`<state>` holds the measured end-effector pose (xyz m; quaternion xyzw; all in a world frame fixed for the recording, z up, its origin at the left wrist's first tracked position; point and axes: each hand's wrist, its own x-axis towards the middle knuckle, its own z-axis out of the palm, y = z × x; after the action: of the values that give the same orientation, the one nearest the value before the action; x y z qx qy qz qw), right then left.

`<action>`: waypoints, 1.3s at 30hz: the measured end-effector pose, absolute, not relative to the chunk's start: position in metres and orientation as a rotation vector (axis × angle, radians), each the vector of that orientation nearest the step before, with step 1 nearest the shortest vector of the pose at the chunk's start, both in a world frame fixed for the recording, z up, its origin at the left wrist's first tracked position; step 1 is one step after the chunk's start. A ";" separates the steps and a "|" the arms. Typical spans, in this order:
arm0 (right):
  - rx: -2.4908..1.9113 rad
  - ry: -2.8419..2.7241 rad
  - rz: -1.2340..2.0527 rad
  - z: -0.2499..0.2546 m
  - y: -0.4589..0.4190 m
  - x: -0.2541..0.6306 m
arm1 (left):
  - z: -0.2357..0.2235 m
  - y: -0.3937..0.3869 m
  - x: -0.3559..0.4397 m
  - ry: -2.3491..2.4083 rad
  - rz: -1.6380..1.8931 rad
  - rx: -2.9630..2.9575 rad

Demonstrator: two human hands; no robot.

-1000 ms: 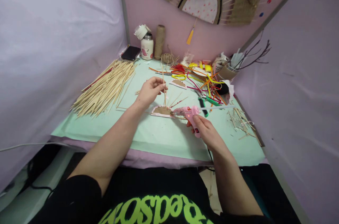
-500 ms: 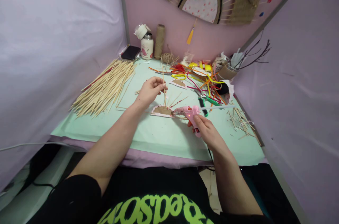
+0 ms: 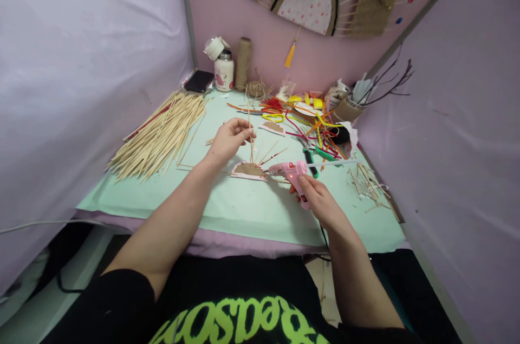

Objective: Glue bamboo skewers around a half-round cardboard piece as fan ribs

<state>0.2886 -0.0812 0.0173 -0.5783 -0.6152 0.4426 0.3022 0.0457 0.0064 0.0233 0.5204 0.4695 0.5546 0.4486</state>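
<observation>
Between the thumb and fingers of my left hand (image 3: pixel 233 138) is a thin wooden stick (image 3: pixel 252 150), upright, its lower end at the curved edge of a half-round cardboard piece (image 3: pixel 248 169) with a pale pink rim. Several sticks fan out from that edge, one of them dark red. My right hand (image 3: pixel 314 195) is wrapped round the handle of a pink glue gun (image 3: pixel 298 177), a clear glue stick (image 3: pixel 331 163) poking out of its back. The gun's nozzle points left, close to the cardboard's right end; whether it touches cannot be made out.
A big pile of sticks (image 3: pixel 160 135) lies left. Behind are a phone (image 3: pixel 199 82), an open bottle (image 3: pixel 223 73), a twine roll (image 3: pixel 243 64) and yellow-handled scissors (image 3: pixel 273 117). Coloured pipe cleaners (image 3: pixel 320 127), green-handled pliers (image 3: pixel 311 162) and stick offcuts (image 3: pixel 371 187) lie right.
Very little differs. The whole view has shifted slightly; both hands keep their holds on the stick and the glue gun, with the nozzle still near the cardboard's right end.
</observation>
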 end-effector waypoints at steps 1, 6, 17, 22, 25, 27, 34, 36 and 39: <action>-1.532 -1.631 1.171 0.017 -0.081 0.289 | 0.023 0.007 0.046 1.162 1.372 1.289; -1.541 -1.627 1.184 0.015 -0.080 0.291 | 0.023 0.006 0.046 1.169 1.372 1.287; -1.567 -1.680 1.069 0.025 -0.081 0.299 | 0.024 0.005 0.046 1.183 1.363 1.275; -1.698 -1.644 0.733 0.033 -0.097 0.337 | 0.024 0.005 0.047 1.195 1.352 1.277; -1.817 -1.658 0.359 0.020 -0.101 0.373 | 0.023 0.005 0.048 1.196 1.340 1.286; -1.914 -1.693 0.086 0.003 -0.100 0.397 | 0.022 0.006 0.049 1.197 1.329 1.294; -2.034 -1.787 -0.258 -0.040 -0.099 0.440 | 0.022 0.006 0.056 1.180 1.297 1.311; -1.959 -1.802 -0.342 -0.028 -0.099 0.428 | 0.024 0.005 0.065 1.157 1.273 1.329; -1.605 -1.907 -0.306 0.006 -0.092 0.384 | 0.032 0.005 0.080 1.102 1.159 1.385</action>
<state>0.3836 -0.0924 0.0057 -0.6077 -0.7218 -0.1160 0.3101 0.0803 0.0052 0.0316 0.5703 0.4537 0.4773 0.4910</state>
